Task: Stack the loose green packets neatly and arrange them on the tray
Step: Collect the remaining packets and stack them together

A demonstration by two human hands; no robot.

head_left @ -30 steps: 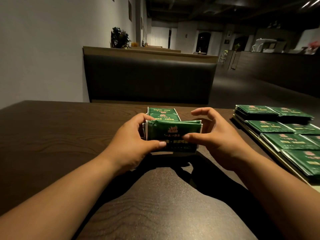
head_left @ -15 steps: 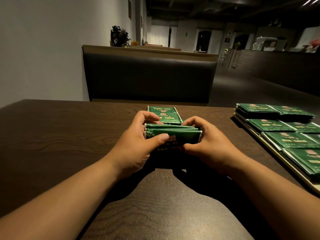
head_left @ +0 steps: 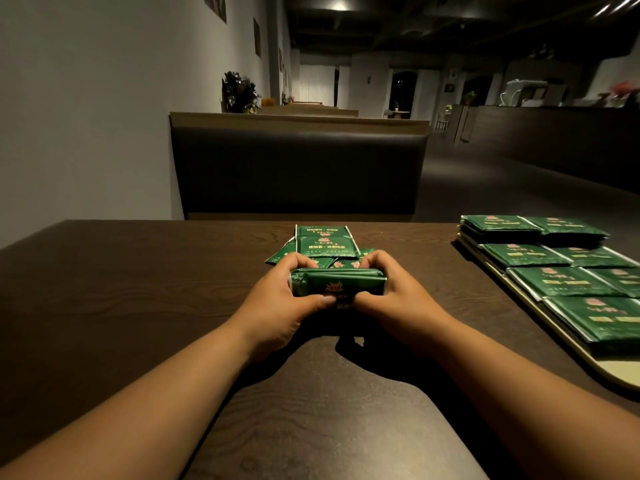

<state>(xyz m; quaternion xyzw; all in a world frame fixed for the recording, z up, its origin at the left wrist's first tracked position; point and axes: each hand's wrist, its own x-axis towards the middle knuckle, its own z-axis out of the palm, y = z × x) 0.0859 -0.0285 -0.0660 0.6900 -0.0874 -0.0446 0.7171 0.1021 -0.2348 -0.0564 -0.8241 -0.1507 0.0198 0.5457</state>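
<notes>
Packets in green wrappers, gathered into a held stack [head_left: 341, 285], are clamped between both hands over the middle of the surface [head_left: 138, 292], nearer its far edge than its near one. The left hand [head_left: 277, 310] grips the stack's left end, its fingers [head_left: 299, 261] curled over the top and the thumb pressed along the near side. The right hand [head_left: 396, 299] grips the right end the same way, fingers [head_left: 377, 260] hooked over the back and thumb on the near side, so that the two thumbs almost meet. The stack lies with its long side toward the person, its edges roughly flush, and a red-and-gold mark shows on the near face. Whether its underside touches the surface cannot be told. Just behind the hands, toward the far edge, the loose packets [head_left: 323, 242] lie flat in an untidy overlap. The top one faces up with gold lettering, and others poke out at angles beneath it. Along the right edge of the surface lies the tray [head_left: 620, 375], pale-rimmed, running from the far right corner toward the near one. The tray packets [head_left: 561, 282] rest on it in two rows of low piles, touching side by side. Beyond the far edge is a dark padded bench back [head_left: 298, 171], with a plant [head_left: 239, 91] on the ledge behind it.
</notes>
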